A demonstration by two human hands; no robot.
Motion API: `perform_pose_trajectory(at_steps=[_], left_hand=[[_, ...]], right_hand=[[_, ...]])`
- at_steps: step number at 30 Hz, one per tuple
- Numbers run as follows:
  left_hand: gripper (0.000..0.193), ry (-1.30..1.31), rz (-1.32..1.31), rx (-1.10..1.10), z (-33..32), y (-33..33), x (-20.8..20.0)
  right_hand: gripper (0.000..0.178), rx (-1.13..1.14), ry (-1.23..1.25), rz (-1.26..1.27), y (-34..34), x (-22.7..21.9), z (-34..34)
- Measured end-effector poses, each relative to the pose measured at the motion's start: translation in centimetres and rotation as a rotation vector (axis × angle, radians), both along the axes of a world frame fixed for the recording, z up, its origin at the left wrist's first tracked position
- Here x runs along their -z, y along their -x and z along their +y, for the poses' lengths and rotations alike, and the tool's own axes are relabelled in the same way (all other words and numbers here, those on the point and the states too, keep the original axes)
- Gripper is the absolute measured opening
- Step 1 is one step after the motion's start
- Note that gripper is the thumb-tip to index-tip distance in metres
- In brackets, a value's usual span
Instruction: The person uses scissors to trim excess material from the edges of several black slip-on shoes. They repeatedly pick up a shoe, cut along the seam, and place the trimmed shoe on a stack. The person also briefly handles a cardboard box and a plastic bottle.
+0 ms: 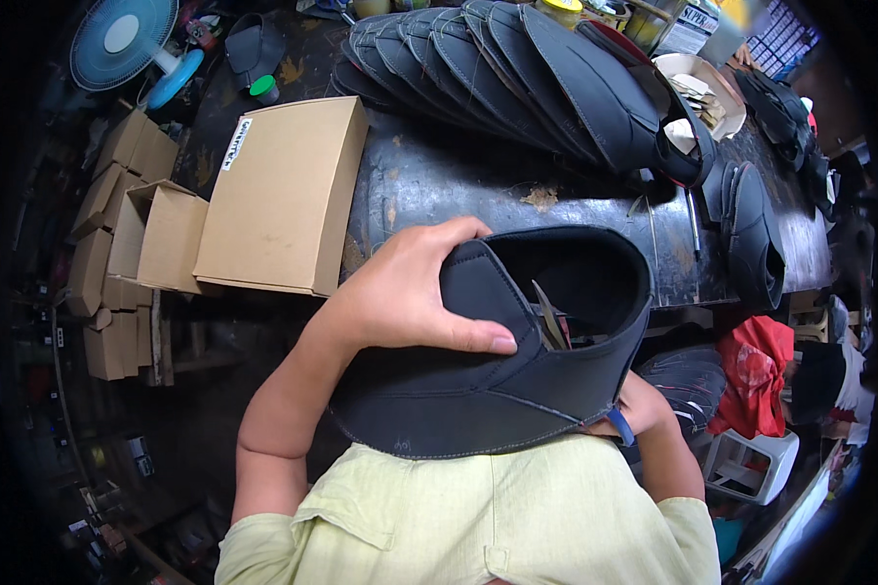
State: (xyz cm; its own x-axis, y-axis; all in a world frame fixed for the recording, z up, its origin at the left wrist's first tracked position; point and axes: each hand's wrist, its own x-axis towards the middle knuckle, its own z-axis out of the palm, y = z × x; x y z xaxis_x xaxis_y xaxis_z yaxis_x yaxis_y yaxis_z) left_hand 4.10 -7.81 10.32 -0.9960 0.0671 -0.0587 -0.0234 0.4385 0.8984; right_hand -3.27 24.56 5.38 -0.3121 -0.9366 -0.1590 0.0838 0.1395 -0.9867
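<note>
And here's the left hand (395,288), clamped on the black shoe upper (449,395), thumb pressed on its front panel, fingers reaching around the far edge! The upper sits right against the pale yellow shirt (390,517), at the near edge of the counter (410,180), its opening facing up and to the right. Over to the right hand (646,405), tucked partly behind the upper's lower right edge beside a blue piece (620,426); fingers mostly hidden, so no telling how it's closed. A thin pointed piece (548,314) shows inside the opening! Left along the counter, a closed cardboard box (273,195); beyond, a row of overlapping shoe uppers (478,78); out right, a red cloth-like bundle (754,370) above a white stool (766,458).
</note>
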Motion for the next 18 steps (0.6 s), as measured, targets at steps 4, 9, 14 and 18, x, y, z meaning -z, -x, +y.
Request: perform_pose_trajectory(at_steps=[4, 9, 14, 18], left_hand=[[0.094, 0.020, 0.102, -0.038, 0.4, -0.8, 0.1], [0.084, 0.174, 0.152, -0.176, 0.7, -0.6, 0.2], [0.074, 0.183, 0.256, -0.243, 1.4, 0.0, 1.1], [0.074, 0.126, 0.160, -0.199, 1.6, -0.1, 1.8]], right_hand=[[0.048, -0.020, 0.040, 0.119, -0.2, 0.7, -0.2], [0.039, -0.053, -0.078, 0.069, -0.1, 1.3, -0.7], [0.029, -0.014, -0.251, -0.100, -0.1, 1.4, -1.1], [0.030, 0.038, -0.059, 0.187, -0.2, 1.9, -1.3]])
